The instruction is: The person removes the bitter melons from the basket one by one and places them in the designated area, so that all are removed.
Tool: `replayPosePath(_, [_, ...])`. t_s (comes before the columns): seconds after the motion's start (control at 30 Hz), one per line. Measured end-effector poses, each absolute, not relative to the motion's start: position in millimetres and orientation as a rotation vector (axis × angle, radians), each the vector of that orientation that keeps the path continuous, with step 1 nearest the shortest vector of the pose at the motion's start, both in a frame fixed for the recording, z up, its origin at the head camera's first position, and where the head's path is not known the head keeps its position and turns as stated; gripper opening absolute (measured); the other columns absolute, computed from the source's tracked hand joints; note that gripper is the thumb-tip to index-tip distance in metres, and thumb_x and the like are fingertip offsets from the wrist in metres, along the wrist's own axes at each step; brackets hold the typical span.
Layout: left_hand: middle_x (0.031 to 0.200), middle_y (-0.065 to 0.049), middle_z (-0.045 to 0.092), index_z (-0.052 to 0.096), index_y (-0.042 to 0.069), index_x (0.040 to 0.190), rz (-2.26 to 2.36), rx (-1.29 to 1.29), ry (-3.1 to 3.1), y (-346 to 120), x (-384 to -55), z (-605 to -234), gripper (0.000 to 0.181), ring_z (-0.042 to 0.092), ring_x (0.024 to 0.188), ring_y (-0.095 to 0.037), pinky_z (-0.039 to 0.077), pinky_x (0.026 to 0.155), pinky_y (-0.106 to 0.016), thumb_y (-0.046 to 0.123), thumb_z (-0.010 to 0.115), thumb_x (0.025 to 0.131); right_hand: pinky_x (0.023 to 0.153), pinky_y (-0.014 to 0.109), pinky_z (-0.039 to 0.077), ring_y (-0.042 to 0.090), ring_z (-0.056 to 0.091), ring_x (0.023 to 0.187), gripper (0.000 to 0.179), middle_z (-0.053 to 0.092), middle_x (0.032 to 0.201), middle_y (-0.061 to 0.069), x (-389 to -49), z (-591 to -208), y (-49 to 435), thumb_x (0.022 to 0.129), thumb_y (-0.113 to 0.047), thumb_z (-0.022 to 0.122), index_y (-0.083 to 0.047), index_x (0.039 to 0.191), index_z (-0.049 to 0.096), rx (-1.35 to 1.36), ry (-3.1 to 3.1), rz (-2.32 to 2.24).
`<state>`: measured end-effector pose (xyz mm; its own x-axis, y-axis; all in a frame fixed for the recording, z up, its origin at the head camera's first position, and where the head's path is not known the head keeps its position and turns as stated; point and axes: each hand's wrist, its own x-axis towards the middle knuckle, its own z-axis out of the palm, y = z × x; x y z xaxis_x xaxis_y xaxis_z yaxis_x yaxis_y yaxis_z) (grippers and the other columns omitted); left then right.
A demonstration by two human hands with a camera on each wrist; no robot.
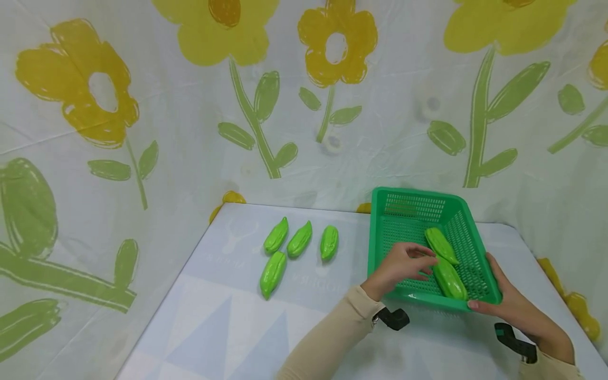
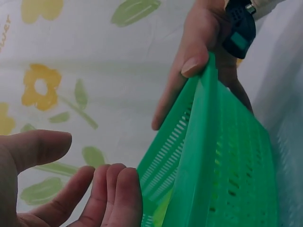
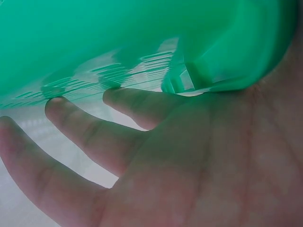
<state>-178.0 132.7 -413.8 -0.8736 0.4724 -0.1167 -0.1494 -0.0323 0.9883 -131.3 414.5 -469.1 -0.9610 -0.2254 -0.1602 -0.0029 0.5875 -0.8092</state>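
Head view: right fingers [image 1: 495, 269] grip a perforated plastic basket [image 1: 373, 232] (glossy, ridged vegetables [image 1: 448, 281] inside), left fingers [image 1: 424, 261] released.

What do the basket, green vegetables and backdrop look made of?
Basket: likely molded plastic, semi-gloss; slotted walls, smooth rim.
Green vegetables: probably plastic or coated foam, glossy; bright highlights, even color.
Backdrop: thin cloth or plastic sheet, mostly matte; creases show, can't tell which.
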Motion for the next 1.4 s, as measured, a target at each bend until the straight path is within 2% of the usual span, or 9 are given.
replayPosePath(0.2, [0.107,-0.015,0.077,0.075,0.004,0.112,1.995,0.275,1.753,148,-179,-417,0.020,0.075,0.085,-0.028,0.065,0.072,-0.033,0.013,0.074,0.094,0.098,0.077,0.039,0.063,0.010,0.138,0.116,-0.022,0.165,0.036,-132,-467,416,0.100,-0.030,0.063,-0.023,0.156,-0.038,-0.179,2.576,-1.285])
replayPosePath(0.3, [0.110,-0.020,0.076,0.074,0.005,0.109,2.013,0.234,1.733,154,-179,-419,0.017,0.073,0.102,-0.046,0.065,0.072,-0.034,0.012,0.075,0.094,0.095,0.040,0.052,0.062,0.014,0.137,0.116,-0.020,0.166,0.037,-133,-465,417,0.100,-0.029,0.064,-0.021,0.157,-0.037,-0.203,2.599,-1.262])
replayPosePath(0.4, [0.110,-0.024,0.075,0.074,0.009,0.103,2.034,0.188,1.713,160,-180,-421,0.010,0.069,0.109,-0.052,0.065,0.071,-0.034,0.012,0.075,0.094,0.080,0.019,0.046,0.060,0.020,0.134,0.115,-0.016,0.165,0.038,-134,-464,418,0.100,-0.029,0.064,-0.017,0.157,-0.035,-0.214,2.627,-1.227])
replayPosePath(0.57, [0.106,-0.022,0.076,0.073,0.009,0.103,2.066,0.131,1.707,168,-182,-426,0.011,0.074,0.090,-0.041,0.066,0.081,-0.049,0.013,0.076,0.093,0.090,0.060,0.054,0.062,0.021,0.132,0.116,-0.016,0.164,0.041,-134,-463,419,0.100,-0.031,0.063,-0.016,0.156,-0.037,-0.200,2.629,-1.218])
replayPosePath(0.7, [0.100,-0.018,0.077,0.073,0.010,0.100,2.057,0.091,1.744,177,-182,-428,0.009,0.074,0.083,-0.031,0.064,0.087,-0.055,0.013,0.078,0.092,0.087,0.044,0.056,0.062,0.022,0.132,0.116,-0.016,0.164,0.041,-134,-464,419,0.100,-0.031,0.063,-0.019,0.156,-0.038,-0.192,2.610,-1.227])
replayPosePath(0.8, [0.096,-0.017,0.076,0.073,0.011,0.096,2.036,0.062,1.776,183,-180,-428,0.008,0.075,0.091,-0.038,0.063,0.087,-0.057,0.013,0.079,0.090,0.086,0.042,0.056,0.063,0.024,0.132,0.116,-0.016,0.164,0.042,-134,-464,419,0.101,-0.031,0.063,-0.019,0.155,-0.039,-0.187,2.600,-1.230])
replayPosePath(0.9, [0.093,-0.018,0.075,0.073,0.010,0.095,2.016,0.039,1.808,189,-178,-427,0.008,0.075,0.089,-0.037,0.064,0.085,-0.056,0.012,0.079,0.090,0.091,0.068,0.051,0.064,0.022,0.133,0.117,-0.018,0.163,0.042,-133,-465,418,0.101,-0.031,0.063,-0.019,0.155,-0.040,-0.171,2.590,-1.236])
replayPosePath(1.03, [0.088,-0.018,0.074,0.073,0.009,0.093,1.991,0.008,1.848,195,-175,-425,0.008,0.076,0.082,-0.035,0.064,0.082,-0.055,0.009,0.080,0.089,0.097,0.080,0.040,0.065,0.016,0.136,0.117,-0.023,0.163,0.039,-132,-467,416,0.101,-0.031,0.063,-0.024,0.153,-0.042,-0.153,2.556,-1.268])
replayPosePath(1.4, [0.080,-0.012,0.069,0.070,0.011,0.088,1.926,-0.050,1.949,210,-172,-426,0.011,0.068,0.066,-0.023,0.066,0.077,-0.051,0.009,0.081,0.087,0.087,0.057,0.055,0.063,0.030,0.131,0.118,-0.016,0.163,0.043,-132,-463,413,0.100,-0.031,0.064,-0.021,0.154,-0.041,-0.171,2.589,-1.225])
